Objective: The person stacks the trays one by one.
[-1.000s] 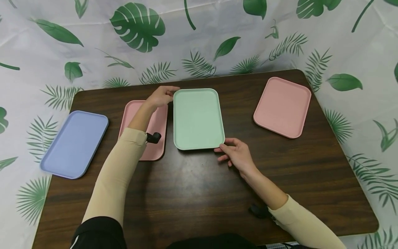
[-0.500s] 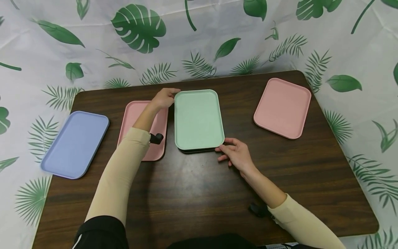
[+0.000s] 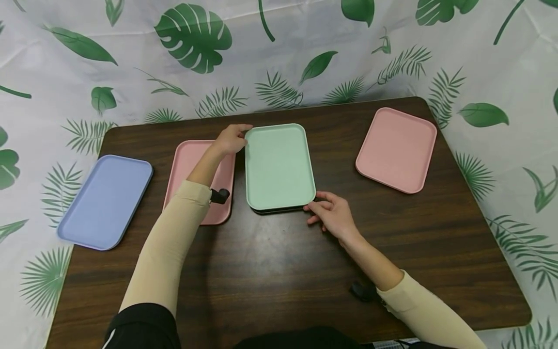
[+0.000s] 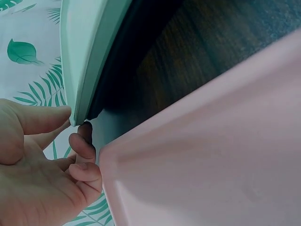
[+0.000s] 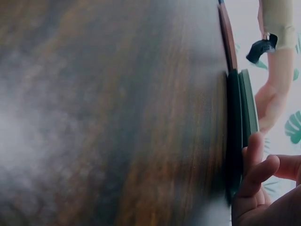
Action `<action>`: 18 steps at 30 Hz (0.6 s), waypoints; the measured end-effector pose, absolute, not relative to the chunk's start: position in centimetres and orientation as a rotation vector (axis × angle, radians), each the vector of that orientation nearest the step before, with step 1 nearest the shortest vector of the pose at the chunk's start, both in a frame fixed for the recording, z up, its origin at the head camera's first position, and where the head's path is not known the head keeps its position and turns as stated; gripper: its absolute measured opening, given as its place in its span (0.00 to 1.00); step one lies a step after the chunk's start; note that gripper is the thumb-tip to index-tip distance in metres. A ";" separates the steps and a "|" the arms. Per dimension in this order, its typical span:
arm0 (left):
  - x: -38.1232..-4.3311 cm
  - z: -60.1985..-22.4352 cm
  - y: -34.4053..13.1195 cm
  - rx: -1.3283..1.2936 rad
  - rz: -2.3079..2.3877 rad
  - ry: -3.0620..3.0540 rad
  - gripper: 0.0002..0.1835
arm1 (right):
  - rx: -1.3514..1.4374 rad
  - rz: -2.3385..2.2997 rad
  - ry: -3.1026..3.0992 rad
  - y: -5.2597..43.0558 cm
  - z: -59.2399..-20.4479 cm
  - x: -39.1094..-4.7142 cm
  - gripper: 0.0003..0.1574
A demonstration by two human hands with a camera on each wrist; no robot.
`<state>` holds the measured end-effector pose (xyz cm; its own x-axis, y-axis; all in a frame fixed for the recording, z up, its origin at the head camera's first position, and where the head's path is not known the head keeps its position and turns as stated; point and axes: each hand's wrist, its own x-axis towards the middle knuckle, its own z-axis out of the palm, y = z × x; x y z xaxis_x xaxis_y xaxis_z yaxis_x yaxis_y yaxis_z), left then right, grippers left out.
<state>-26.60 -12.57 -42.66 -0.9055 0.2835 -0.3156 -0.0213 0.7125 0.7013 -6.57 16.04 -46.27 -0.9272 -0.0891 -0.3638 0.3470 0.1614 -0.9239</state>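
mint-green tray, pink trays, blue tray, brown wood-grain table, white green-leaf-print cloth

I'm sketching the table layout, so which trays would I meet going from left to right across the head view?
Blue tray → first pink tray → green tray → second pink tray.
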 end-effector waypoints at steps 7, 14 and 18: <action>-26.5 -42.9 -12.4 0.212 1.001 2.545 0.29 | 0.235 -1.790 2.206 16.0 -46.1 -6.3 0.30; -26.5 -43.0 -12.4 0.219 0.970 2.570 0.28 | 0.244 -1.761 2.221 16.0 -45.8 -6.2 0.31; -26.3 -43.0 -12.4 0.227 0.958 2.585 0.28 | 0.239 -1.745 2.227 15.6 -44.1 -5.9 0.30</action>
<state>-26.34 -12.36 -43.03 -0.9172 0.2753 -0.2881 0.0210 0.7554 0.6549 -5.89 15.63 -44.12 -0.9409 -0.0540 -0.3343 0.3117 0.2476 -0.9173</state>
